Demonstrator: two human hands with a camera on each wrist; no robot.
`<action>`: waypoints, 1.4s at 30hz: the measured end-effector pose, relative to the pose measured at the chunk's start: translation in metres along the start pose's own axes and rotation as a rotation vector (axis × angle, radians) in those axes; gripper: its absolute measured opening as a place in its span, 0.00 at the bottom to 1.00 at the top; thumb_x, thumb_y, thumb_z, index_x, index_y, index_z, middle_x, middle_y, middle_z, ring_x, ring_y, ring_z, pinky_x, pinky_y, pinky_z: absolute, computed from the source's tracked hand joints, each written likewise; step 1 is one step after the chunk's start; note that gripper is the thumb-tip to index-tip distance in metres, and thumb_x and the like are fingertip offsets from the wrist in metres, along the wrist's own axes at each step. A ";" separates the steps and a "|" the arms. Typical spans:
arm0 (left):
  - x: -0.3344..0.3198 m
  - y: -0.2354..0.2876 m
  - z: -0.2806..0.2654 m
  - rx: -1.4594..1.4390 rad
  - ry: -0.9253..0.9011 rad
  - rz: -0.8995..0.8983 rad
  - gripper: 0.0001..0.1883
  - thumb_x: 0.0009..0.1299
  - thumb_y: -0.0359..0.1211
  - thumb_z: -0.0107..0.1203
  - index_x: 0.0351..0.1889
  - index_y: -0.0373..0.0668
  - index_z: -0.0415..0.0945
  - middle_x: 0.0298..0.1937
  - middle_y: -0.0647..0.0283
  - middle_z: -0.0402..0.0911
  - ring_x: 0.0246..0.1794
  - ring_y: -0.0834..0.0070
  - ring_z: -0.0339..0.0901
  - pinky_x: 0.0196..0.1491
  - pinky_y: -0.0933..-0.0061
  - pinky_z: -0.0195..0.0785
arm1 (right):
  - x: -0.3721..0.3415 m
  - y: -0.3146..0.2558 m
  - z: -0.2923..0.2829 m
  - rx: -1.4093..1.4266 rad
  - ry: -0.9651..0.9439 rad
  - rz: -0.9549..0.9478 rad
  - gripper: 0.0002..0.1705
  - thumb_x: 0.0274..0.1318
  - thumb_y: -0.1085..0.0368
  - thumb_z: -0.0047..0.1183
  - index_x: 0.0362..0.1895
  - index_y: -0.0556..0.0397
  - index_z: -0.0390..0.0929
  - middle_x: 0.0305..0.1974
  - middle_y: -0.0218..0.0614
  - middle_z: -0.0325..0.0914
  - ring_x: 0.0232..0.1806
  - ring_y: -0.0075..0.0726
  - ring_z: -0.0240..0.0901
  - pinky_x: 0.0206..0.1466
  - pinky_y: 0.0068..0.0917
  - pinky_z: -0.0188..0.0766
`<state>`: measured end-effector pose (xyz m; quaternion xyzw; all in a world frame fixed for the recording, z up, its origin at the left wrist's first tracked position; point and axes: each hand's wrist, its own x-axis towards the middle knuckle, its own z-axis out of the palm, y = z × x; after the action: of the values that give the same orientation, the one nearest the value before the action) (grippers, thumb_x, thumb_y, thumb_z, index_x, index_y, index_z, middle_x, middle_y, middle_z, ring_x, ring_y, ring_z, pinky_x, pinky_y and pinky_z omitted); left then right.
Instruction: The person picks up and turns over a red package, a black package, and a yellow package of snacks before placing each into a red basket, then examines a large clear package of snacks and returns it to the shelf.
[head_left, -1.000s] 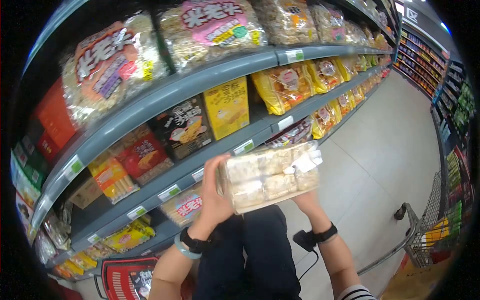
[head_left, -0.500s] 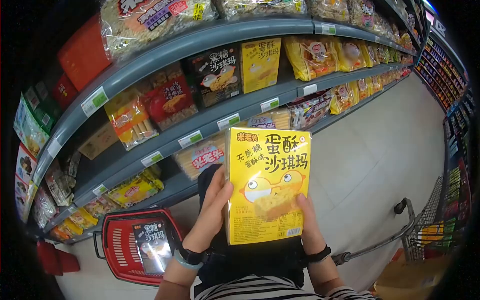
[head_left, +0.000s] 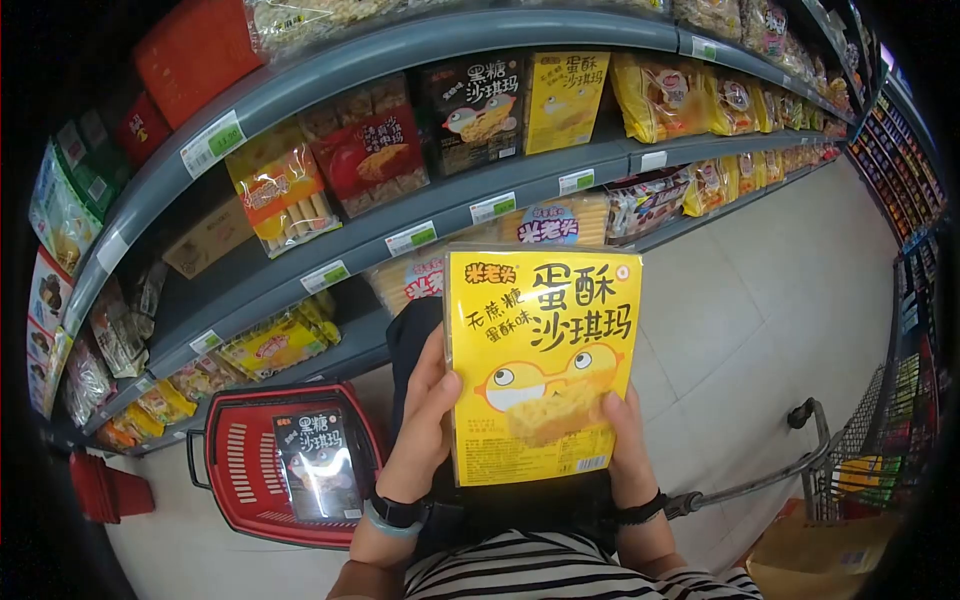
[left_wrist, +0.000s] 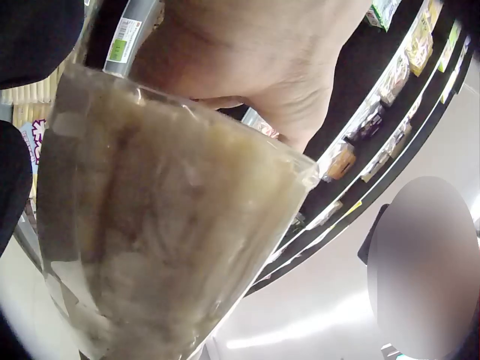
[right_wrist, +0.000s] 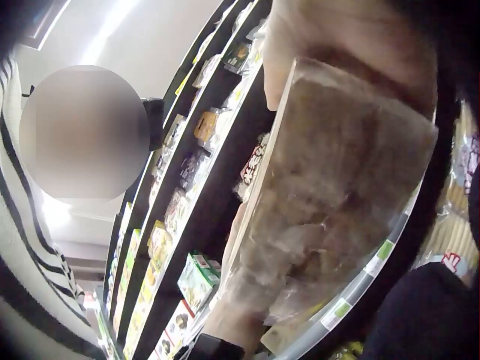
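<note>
A yellow package [head_left: 540,370] with a cartoon face is held upright over the lap in the head view, its printed front facing up to the camera. The left hand [head_left: 428,405] grips its left edge, thumb on the front. At the lower right edge the right hand [head_left: 627,440] grips it, thumb also on the front. In the left wrist view the package's clear-wrapped side [left_wrist: 165,217] lies below the left hand [left_wrist: 247,60]. The right wrist view shows the wrapped side [right_wrist: 337,180] against the right hand [right_wrist: 352,45].
A red basket [head_left: 240,525] with a black package [head_left: 320,470] in it stands on the floor at the lower left. Shelves [head_left: 370,245] of packaged snacks run along the left and ahead. A metal cart [head_left: 850,450] and a cardboard box [head_left: 815,550] are at the right.
The package has turned from its clear-wrapped side to its yellow printed front, with both hands still on it. The head view has shifted, bringing the red basket fully into sight.
</note>
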<state>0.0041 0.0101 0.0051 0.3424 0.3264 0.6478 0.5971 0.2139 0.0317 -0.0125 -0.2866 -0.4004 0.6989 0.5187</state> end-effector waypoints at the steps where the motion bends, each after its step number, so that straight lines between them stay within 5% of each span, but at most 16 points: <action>1: 0.000 0.000 -0.003 -0.034 -0.027 0.000 0.34 0.70 0.38 0.47 0.71 0.37 0.46 0.68 0.55 0.59 0.68 0.68 0.58 0.67 0.70 0.49 | 0.002 0.002 0.001 0.000 0.003 0.003 0.34 0.57 0.55 0.51 0.63 0.60 0.57 0.56 0.39 0.66 0.57 0.30 0.64 0.58 0.26 0.62; 5: -0.003 0.002 -0.005 0.103 0.051 -0.021 0.34 0.70 0.36 0.48 0.71 0.37 0.46 0.68 0.55 0.59 0.68 0.69 0.56 0.67 0.71 0.47 | 0.012 0.013 -0.001 0.082 0.123 0.172 0.26 0.65 0.56 0.42 0.62 0.58 0.60 0.56 0.38 0.69 0.55 0.30 0.67 0.56 0.26 0.65; 8: -0.004 0.012 -0.002 0.098 0.045 0.006 0.38 0.69 0.47 0.50 0.69 0.33 0.50 0.67 0.54 0.61 0.67 0.68 0.58 0.67 0.69 0.48 | 0.017 0.030 -0.009 0.166 0.136 0.345 0.27 0.67 0.51 0.37 0.62 0.56 0.62 0.56 0.38 0.71 0.54 0.31 0.70 0.56 0.28 0.67; 10: -0.004 0.018 -0.002 0.108 -0.064 -0.040 0.31 0.69 0.33 0.51 0.69 0.35 0.53 0.67 0.58 0.60 0.65 0.74 0.57 0.67 0.72 0.46 | 0.018 0.046 -0.014 0.195 0.130 0.414 0.28 0.68 0.48 0.36 0.62 0.54 0.62 0.56 0.38 0.71 0.54 0.31 0.71 0.56 0.30 0.68; 12: -0.005 0.014 -0.001 0.200 -0.082 0.017 0.28 0.67 0.28 0.51 0.66 0.34 0.59 0.63 0.64 0.60 0.54 0.77 0.62 0.57 0.77 0.58 | 0.017 0.061 -0.018 0.388 0.077 0.515 0.33 0.66 0.41 0.34 0.63 0.52 0.62 0.57 0.37 0.71 0.54 0.31 0.71 0.57 0.31 0.68; 16: -0.006 0.012 0.005 0.219 -0.160 0.051 0.29 0.65 0.25 0.52 0.66 0.35 0.59 0.64 0.61 0.59 0.55 0.75 0.62 0.55 0.76 0.60 | 0.009 0.044 0.004 0.330 0.047 0.470 0.38 0.64 0.36 0.29 0.65 0.50 0.60 0.58 0.37 0.69 0.55 0.35 0.70 0.59 0.34 0.68; 20: 0.004 0.006 -0.002 0.389 -0.321 0.161 0.26 0.64 0.26 0.55 0.62 0.35 0.65 0.66 0.59 0.55 0.62 0.70 0.58 0.61 0.69 0.53 | 0.002 0.018 0.020 0.415 -0.054 0.472 0.37 0.65 0.41 0.32 0.66 0.56 0.56 0.56 0.54 0.67 0.53 0.49 0.71 0.56 0.45 0.71; 21: 0.006 0.005 -0.001 0.497 -0.287 0.192 0.29 0.64 0.28 0.56 0.63 0.36 0.62 0.68 0.58 0.52 0.66 0.67 0.54 0.64 0.66 0.48 | -0.004 0.008 0.026 0.189 -0.122 0.379 0.37 0.64 0.44 0.36 0.66 0.59 0.55 0.54 0.62 0.67 0.50 0.56 0.72 0.52 0.47 0.73; 25: 0.017 -0.008 0.008 0.362 0.039 0.090 0.41 0.64 0.29 0.57 0.71 0.42 0.42 0.69 0.54 0.50 0.66 0.65 0.54 0.66 0.63 0.49 | -0.003 0.060 0.018 1.217 -0.383 0.811 0.38 0.62 0.42 0.35 0.69 0.51 0.51 0.45 0.44 0.66 0.40 0.40 0.64 0.43 0.35 0.64; 29: 0.019 -0.005 0.013 0.028 0.007 -0.098 0.37 0.67 0.27 0.53 0.71 0.42 0.45 0.68 0.55 0.55 0.62 0.67 0.63 0.61 0.69 0.58 | 0.001 0.071 0.020 1.541 -0.748 0.792 0.35 0.66 0.46 0.32 0.72 0.43 0.44 0.39 0.37 0.61 0.34 0.36 0.62 0.38 0.33 0.62; 32: 0.020 -0.012 0.009 0.063 -0.049 -0.097 0.34 0.67 0.27 0.52 0.70 0.41 0.49 0.67 0.55 0.57 0.59 0.68 0.66 0.60 0.70 0.60 | -0.001 0.085 0.022 1.707 -0.811 0.797 0.35 0.63 0.45 0.39 0.70 0.42 0.51 0.35 0.34 0.66 0.30 0.33 0.68 0.34 0.31 0.67; 40: 0.023 -0.023 0.008 0.025 0.028 -0.115 0.29 0.69 0.28 0.51 0.67 0.40 0.54 0.63 0.57 0.64 0.57 0.72 0.68 0.58 0.72 0.62 | -0.006 0.054 0.027 1.763 -0.570 0.833 0.32 0.64 0.51 0.36 0.70 0.45 0.49 0.38 0.34 0.61 0.35 0.34 0.61 0.39 0.33 0.62; 42: 0.028 -0.028 0.002 -0.125 0.124 -0.191 0.26 0.71 0.31 0.48 0.66 0.41 0.55 0.58 0.60 0.69 0.55 0.74 0.69 0.56 0.72 0.64 | -0.003 0.046 0.035 1.891 -0.335 0.887 0.33 0.61 0.52 0.38 0.69 0.48 0.52 0.40 0.35 0.62 0.37 0.32 0.61 0.41 0.32 0.61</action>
<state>0.0198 0.0400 -0.0160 0.2313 0.3528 0.6270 0.6548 0.1632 0.0132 -0.0340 0.2134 0.3811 0.8839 0.1672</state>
